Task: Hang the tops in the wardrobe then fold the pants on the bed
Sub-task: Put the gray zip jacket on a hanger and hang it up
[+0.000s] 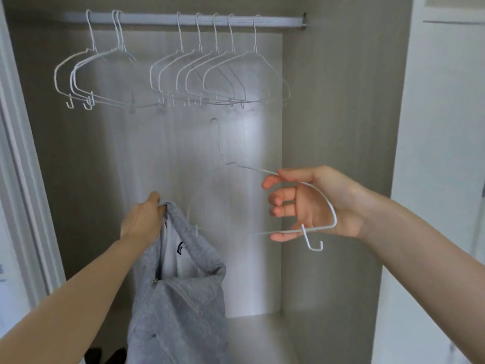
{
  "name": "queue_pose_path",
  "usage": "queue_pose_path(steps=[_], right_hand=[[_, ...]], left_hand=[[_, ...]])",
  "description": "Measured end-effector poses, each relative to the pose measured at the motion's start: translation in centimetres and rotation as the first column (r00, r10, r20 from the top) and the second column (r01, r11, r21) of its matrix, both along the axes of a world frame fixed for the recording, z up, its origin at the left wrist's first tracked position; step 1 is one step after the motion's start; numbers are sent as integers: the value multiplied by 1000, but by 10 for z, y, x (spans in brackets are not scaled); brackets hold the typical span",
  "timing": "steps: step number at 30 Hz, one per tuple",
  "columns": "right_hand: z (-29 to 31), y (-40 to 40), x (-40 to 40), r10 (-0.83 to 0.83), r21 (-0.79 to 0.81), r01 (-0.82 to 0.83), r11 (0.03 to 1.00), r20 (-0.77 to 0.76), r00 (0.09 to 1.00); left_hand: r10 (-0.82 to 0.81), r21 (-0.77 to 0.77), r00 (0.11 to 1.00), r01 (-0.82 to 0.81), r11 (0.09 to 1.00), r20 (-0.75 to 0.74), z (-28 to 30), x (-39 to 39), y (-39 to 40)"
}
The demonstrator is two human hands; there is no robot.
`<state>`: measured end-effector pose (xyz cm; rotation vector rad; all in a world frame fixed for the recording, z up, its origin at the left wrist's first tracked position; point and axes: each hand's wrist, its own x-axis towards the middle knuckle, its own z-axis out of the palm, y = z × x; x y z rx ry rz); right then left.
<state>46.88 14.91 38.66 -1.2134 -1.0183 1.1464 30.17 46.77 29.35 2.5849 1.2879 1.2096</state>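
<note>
While eight white hangers [168,77] hang on the rail [183,19], our left hand [143,219] grips one grey top [181,292], our right hand [315,203] one hanger [332,206].

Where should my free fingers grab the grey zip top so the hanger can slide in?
Judging by its pose, grip the grey zip top at the collar rim opposite the left hand, coming from the right. The neck gapes open there, zip partly undone, so the white hanger in the right hand could enter.
</note>
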Motion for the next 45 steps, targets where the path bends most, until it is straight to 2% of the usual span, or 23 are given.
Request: queue_pose_path(steps=[4, 11, 14, 16, 18, 23, 25, 26, 28, 30, 32, 35, 38, 41, 45], right_hand=[[0, -12, 4, 73, 67, -71, 995, -22, 997], [-2, -30, 29, 213, 113, -208, 972, -30, 977], [-9, -19, 29, 185, 122, -184, 975, 6, 983], [-16, -10, 28, 175, 144, -179, 973, 38, 984], [-23, -2, 30, 194, 161, -202, 966, 63, 979], [-34, 13, 30, 209, 113, -220, 969, 102, 973], [-31, 14, 28, 180, 88, -191, 978, 118, 976], [-26, 13, 28, 179, 75, -187, 979, 105, 978], [-6, 5, 33, 228, 59, -228, 972, -2, 974], [21, -10, 44, 295, 103, -282, 954, -158, 942], [40, -22, 53, 348, 162, -320, 934, -201, 916], [36, -24, 51, 281, 147, -262, 954, -130, 951], [12, -4, 32, 159, 68, -161, 985, 34, 987], [-11, 24, 18, 98, 50, -107, 993, 150, 984], [-31, 53, 7, 74, 68, -91, 994, 219, 973]], left_hand=[[44, -185, 981, -8, 983, 187, 7, 2, 8], [48, -189, 990, -22, 982, 136, 15, 8, 10], [-114, -132, 988, 128, 983, 108, 23, 16, 3], [-250, -93, 959, 263, 960, 133, 29, 21, -5], [-318, -53, 925, 335, 941, 207, 38, 22, -12], [-358, 14, 785, 408, 913, 505, 67, 16, -26], [-381, 61, 740, 420, 905, 554, 82, 15, -31], [-392, 86, 744, 414, 906, 541, 90, 14, -33], [-388, 137, 807, 367, 920, 445, 105, 11, -34], [-263, 184, 928, 219, 958, 265, 115, 6, -31], [-117, 214, 985, 89, 973, 123, 116, -1, -29], [-152, 211, 980, 122, 970, 130, 104, 0, -32], [-217, 191, 949, 174, 966, 231, 100, 4, -35], [-294, 174, 909, 251, 952, 294, 104, 14, -46], [-358, 140, 845, 329, 934, 398, 110, 24, -67]])
